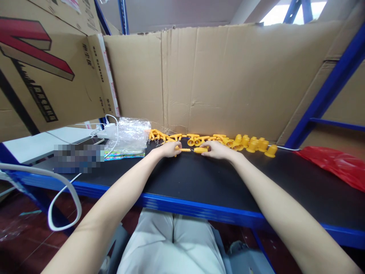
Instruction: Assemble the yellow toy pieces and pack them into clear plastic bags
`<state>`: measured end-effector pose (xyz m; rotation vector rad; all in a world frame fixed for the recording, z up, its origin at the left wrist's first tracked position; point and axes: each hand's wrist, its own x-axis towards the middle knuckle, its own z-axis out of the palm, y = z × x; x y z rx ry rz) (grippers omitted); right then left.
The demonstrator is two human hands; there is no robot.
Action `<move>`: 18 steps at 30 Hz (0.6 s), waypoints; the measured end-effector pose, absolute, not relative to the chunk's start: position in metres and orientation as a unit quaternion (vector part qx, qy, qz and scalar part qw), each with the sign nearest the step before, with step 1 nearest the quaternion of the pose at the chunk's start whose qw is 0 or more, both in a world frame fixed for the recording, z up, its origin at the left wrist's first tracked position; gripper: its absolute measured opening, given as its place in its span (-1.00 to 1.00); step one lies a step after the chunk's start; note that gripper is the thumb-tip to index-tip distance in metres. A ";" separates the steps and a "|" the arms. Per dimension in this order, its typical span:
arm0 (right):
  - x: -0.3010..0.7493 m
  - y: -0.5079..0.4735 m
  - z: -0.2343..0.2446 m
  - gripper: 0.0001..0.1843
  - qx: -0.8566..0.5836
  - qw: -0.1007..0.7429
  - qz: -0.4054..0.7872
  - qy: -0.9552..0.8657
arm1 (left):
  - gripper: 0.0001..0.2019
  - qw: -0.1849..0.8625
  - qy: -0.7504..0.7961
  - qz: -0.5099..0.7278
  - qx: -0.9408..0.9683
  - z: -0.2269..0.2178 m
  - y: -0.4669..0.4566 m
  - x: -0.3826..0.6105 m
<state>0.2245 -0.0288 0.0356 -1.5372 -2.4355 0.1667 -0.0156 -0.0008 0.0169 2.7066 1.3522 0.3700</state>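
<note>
From one head-worn camera, we are looking forward and down over the trousered lap (173,247), seeing the black counter (196,177) at close range, with the upright cardboard panel (236,76) closing our view behind.

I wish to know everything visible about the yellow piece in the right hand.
The yellow piece looks like plastic, longish and rounded, held sideways over the black tabletop. The right hand grips its right end; its left end points toward a ridged yellow part in the left hand. Whether they join is unclear.
</note>
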 end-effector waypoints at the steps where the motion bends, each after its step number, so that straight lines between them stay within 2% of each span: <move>1: 0.222 -0.030 0.035 -0.62 -0.521 0.135 0.057 -0.841 | -0.79 0.044 0.435 0.130 0.890 0.017 -0.003 -0.014; 11: 0.226 -0.027 0.034 -0.58 -0.504 0.198 0.082 -0.837 | -0.74 -0.008 0.444 0.208 0.872 0.013 -0.007 -0.007; 18: 0.220 -0.028 0.032 -0.71 -0.485 0.238 0.083 -0.838 | -0.73 -0.029 0.442 0.208 0.872 0.012 -0.006 -0.008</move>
